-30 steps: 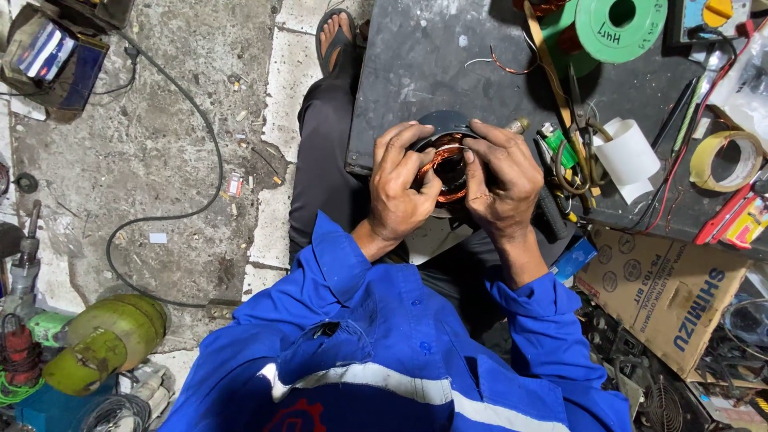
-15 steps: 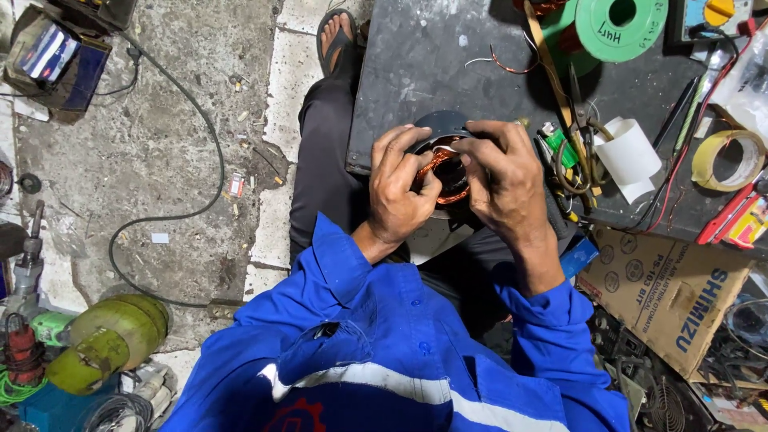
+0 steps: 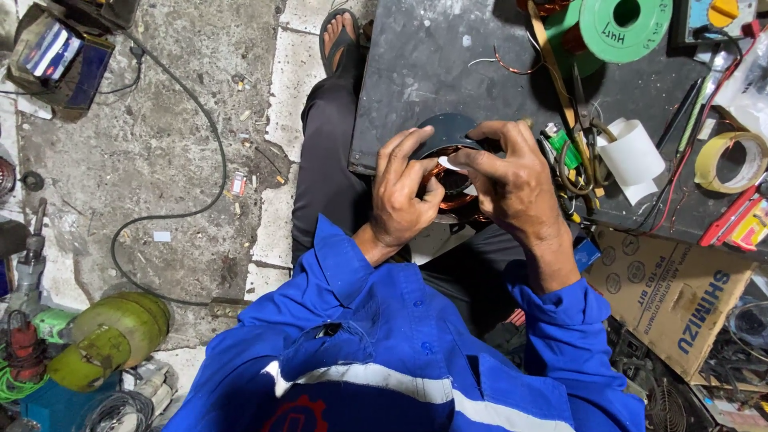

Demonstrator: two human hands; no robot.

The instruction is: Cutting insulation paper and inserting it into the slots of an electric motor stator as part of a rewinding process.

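Note:
My left hand [image 3: 406, 192] and my right hand [image 3: 504, 180] both grip a round dark motor stator [image 3: 448, 132] with copper windings [image 3: 448, 188], held at the near edge of a dark metal worktable [image 3: 416, 72]. The fingers of both hands press on the copper coil and a small white strip of insulating paper at its middle. Most of the stator is hidden under my hands. My blue sleeves with a white stripe fill the lower part of the view.
On the table lie a green wire spool [image 3: 624, 28], a white paper roll [image 3: 632, 156], a yellowish tape roll [image 3: 730, 160], scissors and cables. A cardboard box [image 3: 680, 296] sits at the right. A black cable [image 3: 160, 216] and green tools [image 3: 104, 336] lie on the concrete floor at the left.
My right hand has shifted slightly so its fingers reach further over the stator's top. My left fingers have curled closer to the coil's middle.

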